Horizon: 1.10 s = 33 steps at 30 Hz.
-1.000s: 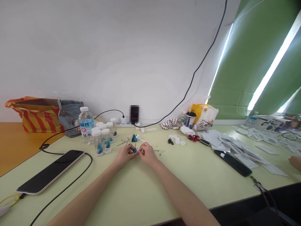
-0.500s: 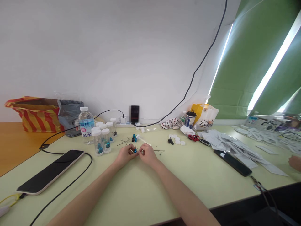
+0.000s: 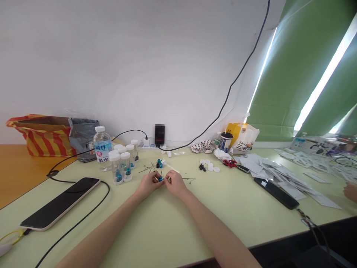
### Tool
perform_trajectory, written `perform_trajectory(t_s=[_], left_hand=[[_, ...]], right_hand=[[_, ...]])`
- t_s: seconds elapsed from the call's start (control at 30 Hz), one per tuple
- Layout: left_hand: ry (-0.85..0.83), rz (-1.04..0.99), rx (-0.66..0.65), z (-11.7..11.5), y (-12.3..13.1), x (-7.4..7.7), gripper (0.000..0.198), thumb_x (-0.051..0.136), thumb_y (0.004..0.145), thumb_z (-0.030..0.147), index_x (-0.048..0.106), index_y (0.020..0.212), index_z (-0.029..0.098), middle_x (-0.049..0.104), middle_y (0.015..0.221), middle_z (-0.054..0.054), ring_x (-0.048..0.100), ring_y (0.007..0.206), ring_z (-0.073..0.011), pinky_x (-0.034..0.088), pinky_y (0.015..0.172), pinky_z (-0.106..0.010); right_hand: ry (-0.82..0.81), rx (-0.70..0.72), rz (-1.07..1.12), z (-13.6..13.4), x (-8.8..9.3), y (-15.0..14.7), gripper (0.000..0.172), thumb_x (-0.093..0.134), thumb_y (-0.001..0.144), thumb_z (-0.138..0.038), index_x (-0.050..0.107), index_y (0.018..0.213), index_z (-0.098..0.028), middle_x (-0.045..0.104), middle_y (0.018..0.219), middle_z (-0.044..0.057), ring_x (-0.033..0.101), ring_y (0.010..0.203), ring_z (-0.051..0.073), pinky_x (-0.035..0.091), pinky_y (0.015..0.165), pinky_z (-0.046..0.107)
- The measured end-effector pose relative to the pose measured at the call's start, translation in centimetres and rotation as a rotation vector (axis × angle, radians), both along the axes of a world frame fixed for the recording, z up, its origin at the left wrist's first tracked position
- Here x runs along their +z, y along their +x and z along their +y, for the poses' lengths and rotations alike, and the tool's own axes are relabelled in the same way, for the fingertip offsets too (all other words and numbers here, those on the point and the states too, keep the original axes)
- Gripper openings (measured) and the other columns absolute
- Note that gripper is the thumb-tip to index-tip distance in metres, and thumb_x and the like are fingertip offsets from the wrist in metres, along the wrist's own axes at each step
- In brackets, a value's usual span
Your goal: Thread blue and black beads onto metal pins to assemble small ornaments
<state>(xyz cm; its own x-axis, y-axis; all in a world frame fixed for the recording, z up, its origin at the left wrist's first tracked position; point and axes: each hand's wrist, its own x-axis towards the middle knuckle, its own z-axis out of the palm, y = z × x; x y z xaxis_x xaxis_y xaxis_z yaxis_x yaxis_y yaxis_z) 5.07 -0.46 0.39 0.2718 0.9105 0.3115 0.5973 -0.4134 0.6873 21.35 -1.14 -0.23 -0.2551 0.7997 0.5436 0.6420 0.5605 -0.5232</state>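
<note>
Between my two hands sits a small shiny blue piece [image 3: 160, 179] with a thin dark rod sticking up from it. My left hand [image 3: 148, 184] is closed, its fingertips gripping that piece. My right hand [image 3: 175, 182] is pinched against the right side of it; whether anything tiny is between those fingertips is hidden. Just beyond lie more blue and black pieces [image 3: 159, 163] and a white cap [image 3: 164, 162]. Thin dark rods [image 3: 145, 169] lie left of my left hand, and others [image 3: 190, 179] right of my right hand.
Clear tubes with white lids [image 3: 117, 169] and a water bottle [image 3: 102, 149] stand at left, near a phone [image 3: 60, 204] and a black cable. White caps [image 3: 210, 165], black parts [image 3: 202, 167], red-handled tool [image 3: 230, 163], paper packets [image 3: 267, 169] and another phone [image 3: 276, 193] lie right. Another person's hand [image 3: 350, 191] shows.
My hands and the blue piece stay almost in the same place. The other person's hand at the far right has shifted slightly.
</note>
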Motion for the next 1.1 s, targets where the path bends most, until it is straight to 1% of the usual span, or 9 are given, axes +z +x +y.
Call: perform_trajectory(t_s=[0.3, 0.67, 1.1], left_hand=[[0.003, -0.015, -0.007, -0.11, 0.05, 0.16, 0.021, 0.063, 0.082, 0.034, 0.057, 0.073, 0.016, 0.050, 0.054, 0.008, 0.050, 0.046, -0.0094, 0.043, 0.048, -0.024], [0.011, -0.011, -0.009, -0.08, 0.05, 0.08, 0.022, 0.064, 0.081, 0.035, 0.057, 0.073, 0.016, 0.050, 0.053, 0.009, 0.050, 0.046, -0.0097, 0.043, 0.048, -0.025], [0.013, -0.045, -0.018, -0.29, 0.14, 0.32, 0.024, 0.065, 0.079, 0.037, 0.057, 0.070, 0.016, 0.050, 0.051, 0.009, 0.049, 0.045, -0.0098, 0.041, 0.048, -0.025]], right_hand=[[-0.010, 0.002, -0.044, -0.11, 0.16, 0.08, 0.018, 0.055, 0.083, -0.015, 0.055, 0.065, -0.018, 0.057, 0.077, 0.002, 0.052, 0.071, 0.013, 0.039, 0.066, 0.024], [-0.031, -0.007, -0.079, -0.12, 0.14, -0.01, 0.019, 0.054, 0.084, -0.014, 0.054, 0.066, -0.017, 0.056, 0.077, 0.002, 0.052, 0.072, 0.014, 0.037, 0.065, 0.024], [-0.040, -0.019, -0.095, -0.22, 0.21, -0.04, 0.021, 0.053, 0.086, -0.014, 0.055, 0.065, -0.017, 0.056, 0.075, 0.002, 0.052, 0.071, 0.014, 0.036, 0.064, 0.025]])
